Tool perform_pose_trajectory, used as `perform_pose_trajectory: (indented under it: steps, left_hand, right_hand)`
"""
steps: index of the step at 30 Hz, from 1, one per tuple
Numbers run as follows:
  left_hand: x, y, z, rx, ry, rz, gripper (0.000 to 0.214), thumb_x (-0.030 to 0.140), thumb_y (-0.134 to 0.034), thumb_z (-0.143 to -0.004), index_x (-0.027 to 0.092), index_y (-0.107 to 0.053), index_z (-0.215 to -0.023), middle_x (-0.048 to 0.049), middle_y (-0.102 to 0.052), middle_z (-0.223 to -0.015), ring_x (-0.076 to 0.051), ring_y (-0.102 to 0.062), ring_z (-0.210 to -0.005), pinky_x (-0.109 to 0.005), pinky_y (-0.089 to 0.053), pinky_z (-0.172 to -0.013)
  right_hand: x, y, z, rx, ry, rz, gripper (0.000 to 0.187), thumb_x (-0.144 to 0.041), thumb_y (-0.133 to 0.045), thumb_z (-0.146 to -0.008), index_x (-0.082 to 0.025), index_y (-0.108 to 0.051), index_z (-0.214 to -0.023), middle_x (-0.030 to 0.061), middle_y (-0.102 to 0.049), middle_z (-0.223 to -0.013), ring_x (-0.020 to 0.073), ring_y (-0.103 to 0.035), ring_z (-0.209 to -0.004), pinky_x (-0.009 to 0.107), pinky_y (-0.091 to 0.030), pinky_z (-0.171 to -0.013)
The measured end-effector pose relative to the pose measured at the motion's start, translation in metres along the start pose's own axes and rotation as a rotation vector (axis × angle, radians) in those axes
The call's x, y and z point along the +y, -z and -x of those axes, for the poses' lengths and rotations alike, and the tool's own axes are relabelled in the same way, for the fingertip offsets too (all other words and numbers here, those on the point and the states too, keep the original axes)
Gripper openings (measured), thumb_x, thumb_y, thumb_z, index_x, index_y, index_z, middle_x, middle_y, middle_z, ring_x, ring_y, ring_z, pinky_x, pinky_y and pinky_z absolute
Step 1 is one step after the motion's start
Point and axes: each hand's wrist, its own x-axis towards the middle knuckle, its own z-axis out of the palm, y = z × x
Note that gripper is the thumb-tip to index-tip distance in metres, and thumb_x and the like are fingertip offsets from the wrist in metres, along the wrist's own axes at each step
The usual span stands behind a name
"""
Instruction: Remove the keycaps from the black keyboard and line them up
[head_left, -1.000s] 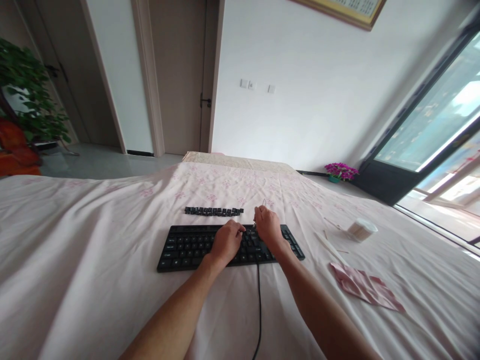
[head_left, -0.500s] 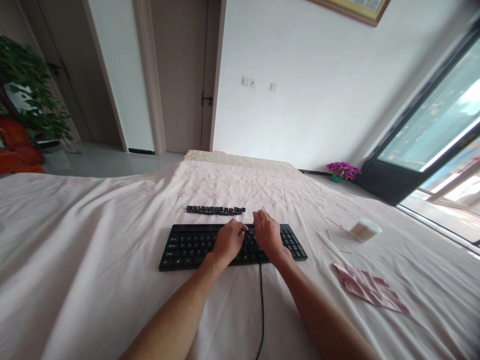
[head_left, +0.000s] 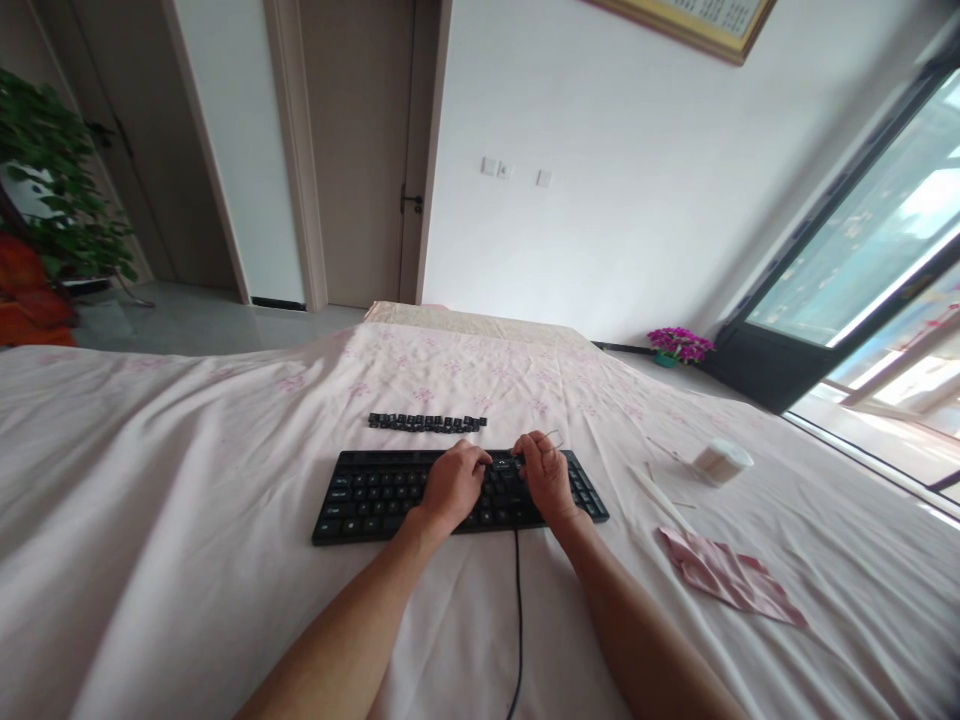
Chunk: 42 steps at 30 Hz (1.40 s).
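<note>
A black keyboard (head_left: 367, 500) lies flat on the pink-flowered cloth, its cable running down toward me. My left hand (head_left: 454, 487) rests across its middle, fingers curled over the far part and the thumb beside the keys. Over the right half of the keyboard, my right hand (head_left: 545, 472) is closed on what looks like a wire keycap puller (head_left: 556, 438); its thin loop sticks out past the fingers, and the rest is hidden. Loose black keycaps (head_left: 427, 424) lie in rows just beyond the keyboard.
To the right are a round container of cotton swabs (head_left: 722, 461), a pale stick-like tool (head_left: 667, 500) and a folded pink cloth (head_left: 729, 574). Thin swabs lie near the container. Farther off stand a pot of purple flowers (head_left: 679, 345) and a leafy plant (head_left: 60, 190).
My right hand has turned and shifted slightly right, and the wire now points to the right of the fingers. My left hand stays on the keyboard. The view has shifted slightly.
</note>
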Motion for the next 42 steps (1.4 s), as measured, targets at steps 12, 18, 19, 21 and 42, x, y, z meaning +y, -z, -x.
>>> perform_pose_trajectory:
  steps: [12, 18, 19, 21, 42]
  left_hand:
    - [0.000, 0.003, 0.000, -0.011, -0.007, 0.008, 0.025, 0.006, -0.048, -0.080, 0.020, -0.066, -0.090, -0.0026, -0.063, -0.094, -0.015, -0.059, -0.090, -0.026, -0.045, -0.084]
    - [0.011, 0.004, -0.001, -0.058, -0.012, -0.052, 0.020, 0.018, -0.060, -0.081, 0.023, -0.063, -0.100, -0.0026, -0.061, -0.099, -0.017, -0.058, -0.093, -0.027, -0.045, -0.084]
    - [0.014, 0.002, -0.002, -0.067, -0.014, -0.074, 0.022, 0.022, -0.063, -0.080, 0.024, -0.063, -0.101, -0.0029, -0.061, -0.100, -0.018, -0.058, -0.094, -0.028, -0.044, -0.085]
    - [0.020, -0.002, -0.006, -0.087, -0.011, -0.135, 0.023, 0.028, -0.067, -0.078, 0.025, -0.064, -0.100, -0.0039, -0.061, -0.099, -0.020, -0.057, -0.096, -0.030, -0.044, -0.083]
    - [0.033, -0.013, -0.009, -0.069, -0.049, -0.318, 0.027, 0.033, -0.039, -0.093, 0.020, -0.061, -0.083, -0.0058, -0.064, -0.089, -0.019, -0.058, -0.084, -0.027, -0.038, -0.070]
  right_hand:
    - [-0.008, 0.000, 0.014, 0.003, 0.131, 0.127, 0.028, -0.028, -0.038, -0.094, -0.018, -0.061, -0.082, 0.0028, -0.062, -0.075, 0.0142, -0.059, -0.069, 0.022, -0.043, -0.070]
    - [-0.006, 0.005, 0.011, -0.073, 0.150, 0.127, 0.030, -0.029, -0.035, -0.095, -0.019, -0.059, -0.080, 0.0034, -0.062, -0.077, 0.0145, -0.060, -0.068, 0.023, -0.044, -0.070]
    - [-0.004, 0.005, 0.008, -0.081, 0.140, 0.123, 0.031, -0.029, -0.035, -0.095, -0.019, -0.060, -0.080, 0.0033, -0.063, -0.077, 0.0140, -0.060, -0.066, 0.023, -0.045, -0.070]
    - [-0.002, 0.005, 0.004, -0.076, 0.109, 0.112, 0.030, -0.031, -0.036, -0.095, -0.019, -0.059, -0.081, 0.0030, -0.064, -0.077, 0.0132, -0.060, -0.063, 0.023, -0.045, -0.067]
    - [0.002, -0.004, 0.006, 0.082, 0.256, 0.113, 0.030, -0.028, -0.039, -0.095, -0.017, -0.060, -0.077, 0.0053, -0.063, -0.076, 0.0127, -0.060, -0.070, 0.021, -0.044, -0.070]
